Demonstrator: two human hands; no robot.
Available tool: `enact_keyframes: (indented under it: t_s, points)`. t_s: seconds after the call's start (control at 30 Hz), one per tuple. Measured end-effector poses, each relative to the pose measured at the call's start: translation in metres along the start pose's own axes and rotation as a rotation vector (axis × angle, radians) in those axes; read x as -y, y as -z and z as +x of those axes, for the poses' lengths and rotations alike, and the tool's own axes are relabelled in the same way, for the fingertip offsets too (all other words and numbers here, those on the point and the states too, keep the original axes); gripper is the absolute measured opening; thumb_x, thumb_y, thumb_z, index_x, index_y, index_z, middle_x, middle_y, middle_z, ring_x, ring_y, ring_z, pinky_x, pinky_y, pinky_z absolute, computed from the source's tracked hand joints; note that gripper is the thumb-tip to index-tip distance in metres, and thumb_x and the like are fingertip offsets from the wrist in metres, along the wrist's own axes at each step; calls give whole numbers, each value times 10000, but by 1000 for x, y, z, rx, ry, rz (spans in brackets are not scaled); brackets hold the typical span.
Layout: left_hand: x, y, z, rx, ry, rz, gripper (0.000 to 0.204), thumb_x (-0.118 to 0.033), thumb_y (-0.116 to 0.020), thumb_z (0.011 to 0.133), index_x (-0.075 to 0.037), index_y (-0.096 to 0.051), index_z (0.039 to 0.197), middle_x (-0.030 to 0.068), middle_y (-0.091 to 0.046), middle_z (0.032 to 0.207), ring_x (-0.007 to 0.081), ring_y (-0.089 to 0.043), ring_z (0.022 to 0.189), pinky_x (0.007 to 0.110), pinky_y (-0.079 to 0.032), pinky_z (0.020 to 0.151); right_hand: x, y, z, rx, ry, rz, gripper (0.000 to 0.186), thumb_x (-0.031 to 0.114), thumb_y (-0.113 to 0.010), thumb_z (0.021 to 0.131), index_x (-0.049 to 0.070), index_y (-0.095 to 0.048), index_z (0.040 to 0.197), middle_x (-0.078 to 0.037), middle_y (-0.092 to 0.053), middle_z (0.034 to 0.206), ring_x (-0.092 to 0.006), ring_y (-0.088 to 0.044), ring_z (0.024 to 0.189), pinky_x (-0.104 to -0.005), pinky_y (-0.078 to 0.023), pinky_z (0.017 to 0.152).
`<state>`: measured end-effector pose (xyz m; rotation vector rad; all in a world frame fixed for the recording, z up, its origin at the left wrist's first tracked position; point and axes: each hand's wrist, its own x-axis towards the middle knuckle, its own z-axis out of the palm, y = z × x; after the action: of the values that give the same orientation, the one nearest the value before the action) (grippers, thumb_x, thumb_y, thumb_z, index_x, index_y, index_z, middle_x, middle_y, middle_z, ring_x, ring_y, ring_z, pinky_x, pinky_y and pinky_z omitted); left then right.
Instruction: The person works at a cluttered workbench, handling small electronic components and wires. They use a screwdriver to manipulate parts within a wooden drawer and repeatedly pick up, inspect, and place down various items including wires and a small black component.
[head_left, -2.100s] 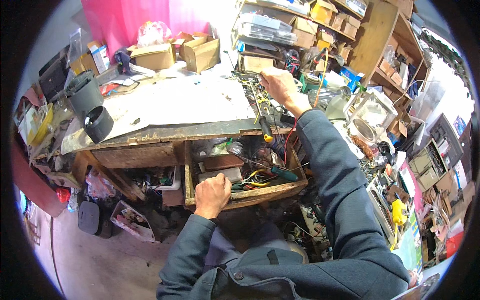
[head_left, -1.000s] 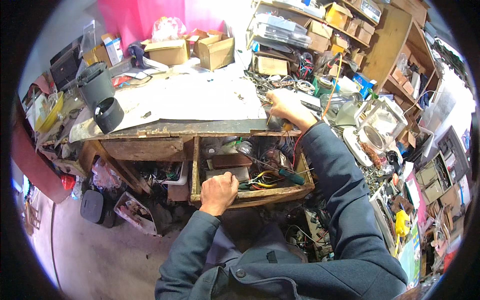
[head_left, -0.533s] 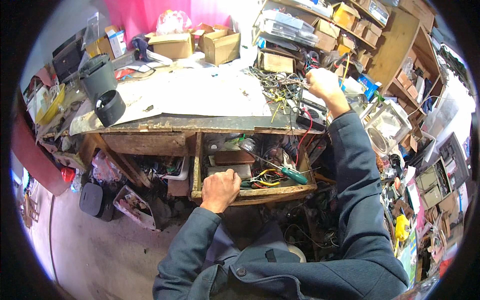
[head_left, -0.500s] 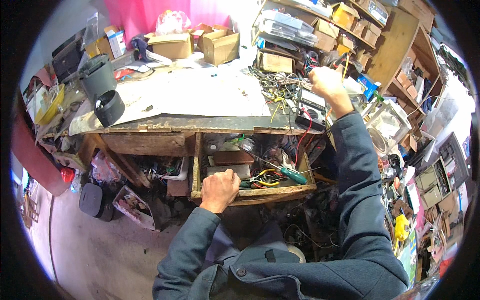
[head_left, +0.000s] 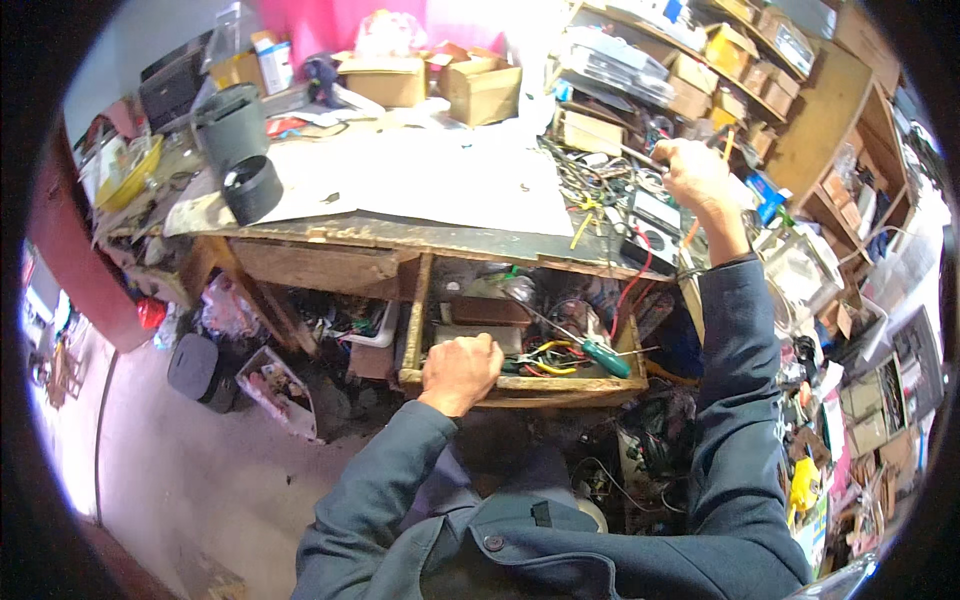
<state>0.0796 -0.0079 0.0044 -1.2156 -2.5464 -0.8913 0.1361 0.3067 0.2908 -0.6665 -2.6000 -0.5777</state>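
Your left grip (head_left: 462, 372) lay curled on the front edge of the wooden drawer (head_left: 560, 384), between eleven and twelve o'clock from your body — perhaps to steady it, though I could not tell whether the fingers clasped the wood. The drawer jutted out at twelve, which likely put its contents within easy reach: a green-handled screwdriver (head_left: 605, 358) slanted across its right side, probably propped on the clutter beneath, near some yellow-handled pliers (head_left: 550, 369). At one o'clock your right grip (head_left: 690, 172) was raised over the bench (head_left: 480, 238), near the tangled wires (head_left: 588, 180) and a dark box-shaped device (head_left: 655, 212); its fingers were bent inward — what they held, if anything, I could not tell.
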Motion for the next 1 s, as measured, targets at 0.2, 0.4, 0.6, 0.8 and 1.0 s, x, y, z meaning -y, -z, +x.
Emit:
enact_keyframes:
  t_s: [0.2,0.4,0.6,0.8,1.0]
  points:
    - [0,-5,0,18,-2,-2,339,-343,-598,982,-68,-713,821,202,-715,708,390,-739,665,523,-602,615,15,-115,41,142,51,271,419,-9,-581,832,164,-792,1151,-189,-739,1196,-353,-706,1145,-427,-549,990]
    - [3,-4,-4,-3,15,-89,318,-320,-620,967,-60,-702,804,220,-710,721,411,-734,688,527,-604,654,49,-174,45,-104,24,248,183,70,-612,855,22,-730,986,-254,-740,995,-432,-715,992,-515,-562,868]
    - [3,0,-4,13,29,-81,329,-314,-612,968,-43,-709,809,218,-719,748,413,-736,722,530,-599,693,59,-190,38,16,56,178,184,78,-642,836,27,-714,997,-259,-727,1004,-443,-701,997,-529,-559,885]
    - [0,0,-4,-28,-1,-128,321,-304,-606,965,-37,-702,816,216,-719,744,409,-728,707,528,-592,688,64,-166,2,-72,64,111,205,86,-661,856,80,-700,1057,-243,-633,1160,-433,-650,1058,-536,-565,859]
    - [5,-8,-7,-115,-60,-140,302,-284,-616,948,-32,-661,789,203,-681,678,409,-692,631,535,-574,654,138,-123,-74,-287,274,485,381,11,-740,803,71,-708,1178,-258,-624,1334,-438,-618,1187,-491,-541,978]
